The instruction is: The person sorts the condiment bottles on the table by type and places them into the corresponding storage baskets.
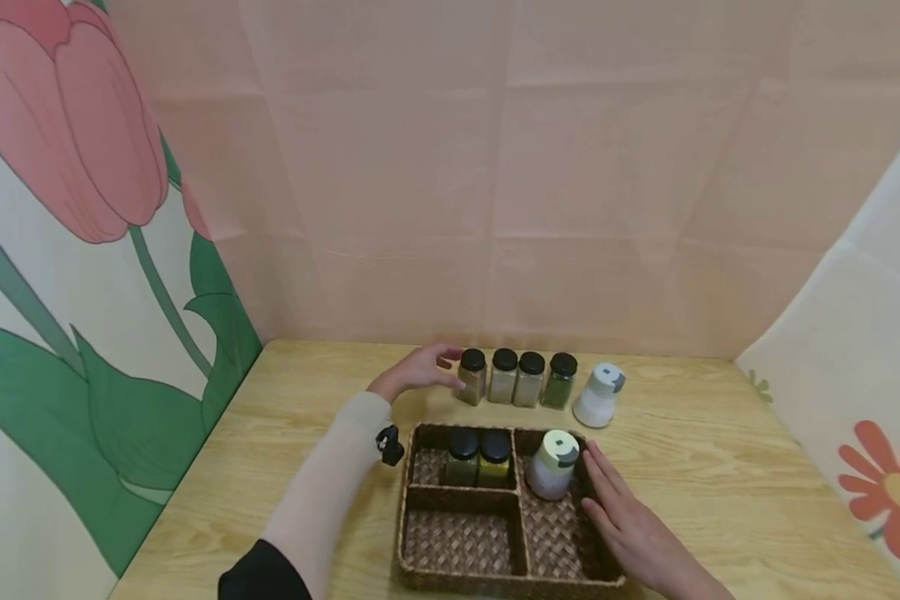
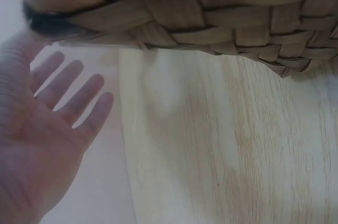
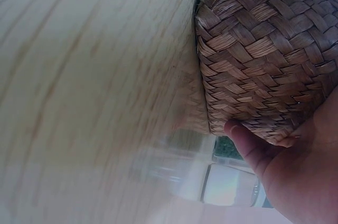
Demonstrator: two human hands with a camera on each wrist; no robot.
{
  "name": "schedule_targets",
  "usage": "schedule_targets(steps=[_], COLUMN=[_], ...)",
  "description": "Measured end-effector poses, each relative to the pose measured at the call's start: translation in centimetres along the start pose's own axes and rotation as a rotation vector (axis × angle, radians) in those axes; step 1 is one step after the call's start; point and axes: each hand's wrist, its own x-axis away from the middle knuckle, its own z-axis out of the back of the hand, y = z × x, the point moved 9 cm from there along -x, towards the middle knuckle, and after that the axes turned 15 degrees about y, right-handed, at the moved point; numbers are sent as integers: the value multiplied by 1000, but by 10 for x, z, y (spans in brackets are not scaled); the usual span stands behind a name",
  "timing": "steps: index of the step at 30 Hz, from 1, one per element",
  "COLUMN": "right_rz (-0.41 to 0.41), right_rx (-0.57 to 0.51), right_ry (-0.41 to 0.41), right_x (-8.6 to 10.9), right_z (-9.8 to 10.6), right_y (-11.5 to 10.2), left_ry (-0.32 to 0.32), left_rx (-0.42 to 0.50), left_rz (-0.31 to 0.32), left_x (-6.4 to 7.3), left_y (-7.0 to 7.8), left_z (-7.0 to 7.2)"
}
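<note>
My left hand (image 1: 423, 368) reaches to the leftmost spice jar (image 1: 472, 379), fingers spread beside it; whether they touch is hard to tell. In the left wrist view the same hand (image 2: 47, 123) shows its fingers apart, with no jar visible there. A brown woven basket (image 1: 461, 492) with three compartments stands in front. My right hand (image 1: 637, 529) rests along its right wall with fingers fairly straight. Its thumb (image 3: 248, 145) lies against the weave in the right wrist view. Two black-capped jars (image 1: 462, 458) stand in the back-left compartment, and a white bottle (image 1: 552, 467) in the right one.
Beyond the basket, two pale-filled jars (image 1: 503, 379) and a green-filled jar (image 1: 559, 383) stand in a row. At the row's right end is another white bottle (image 1: 598, 397). Behind the wooden table (image 1: 690, 450) hangs a pink cloth (image 1: 495, 208).
</note>
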Motion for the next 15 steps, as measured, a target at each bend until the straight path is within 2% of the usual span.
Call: schedule_targets(steps=[3,7,15], right_rz=[27,22,26], right_rx=[5,4,8], right_ry=[19,21,29], right_x=[1,1,2], right_z=[2,2,3], right_y=[-3,-3,-3], left_ry=[-16,-24,-86], left_rx=[-11,-33,-97], left_rz=[14,23,5], left_x=[-2,-7,-11], left_y=[-3,-3,2], left_z=[-3,-6,-10])
